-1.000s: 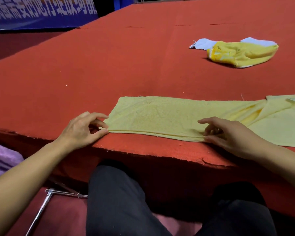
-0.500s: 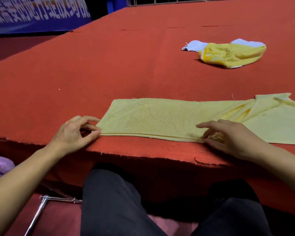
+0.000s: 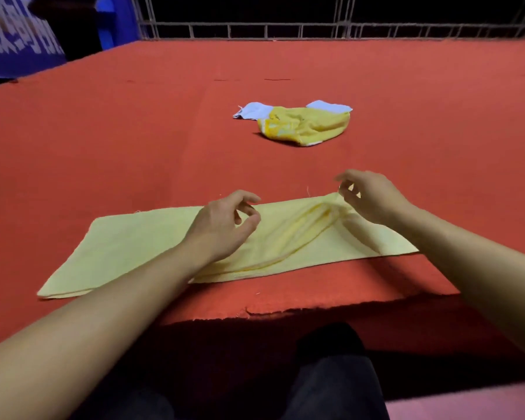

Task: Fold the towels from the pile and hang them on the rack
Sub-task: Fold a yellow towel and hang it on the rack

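**Two hands over a pale yellow towel**

Two bare hands hang above the pale yellow towel [image 3: 140, 237], which lies folded lengthwise near the front edge of the red table [image 3: 103, 131], with a rumpled ridge toward its right end. The left hand [image 3: 222, 225] hovers over the towel's middle, fingers loosely curled and holding nothing. The right hand [image 3: 367, 195] is at the towel's far right corner, fingers loosely bent; whether the fingertips pinch the cloth cannot be told. Farther back, well apart, lies the pile: a bright yellow towel [image 3: 309, 128] atop a white towel [image 3: 252, 110].
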The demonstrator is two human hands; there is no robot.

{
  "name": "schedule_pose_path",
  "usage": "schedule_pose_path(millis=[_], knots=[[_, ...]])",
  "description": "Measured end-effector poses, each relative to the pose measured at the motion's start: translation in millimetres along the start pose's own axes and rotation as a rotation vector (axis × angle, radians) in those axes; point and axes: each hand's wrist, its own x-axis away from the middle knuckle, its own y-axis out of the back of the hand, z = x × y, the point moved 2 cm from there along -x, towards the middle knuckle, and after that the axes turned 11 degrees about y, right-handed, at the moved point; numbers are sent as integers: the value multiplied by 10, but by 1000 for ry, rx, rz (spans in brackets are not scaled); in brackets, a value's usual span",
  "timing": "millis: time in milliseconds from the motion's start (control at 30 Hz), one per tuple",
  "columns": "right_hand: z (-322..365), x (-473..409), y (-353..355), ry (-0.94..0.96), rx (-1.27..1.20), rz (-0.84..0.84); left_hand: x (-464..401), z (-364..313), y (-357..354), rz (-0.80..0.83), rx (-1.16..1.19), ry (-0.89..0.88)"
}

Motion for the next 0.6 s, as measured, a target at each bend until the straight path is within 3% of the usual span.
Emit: schedule_pose_path(millis=[200, 367, 500, 600], knots=[[-709, -270, 107, -216, 61, 5, -406, -657, -680, 129, 98, 58], [-822, -502, -16, -123, 182, 63, -526, -730, -913, 151, 63, 107], [-777, -557, -170, 33, 243, 281, -520, -692, -988, 170, 94, 139], [-726, -514, -264, 30, 284, 412, -523, -656, -998, 159, 130, 159]])
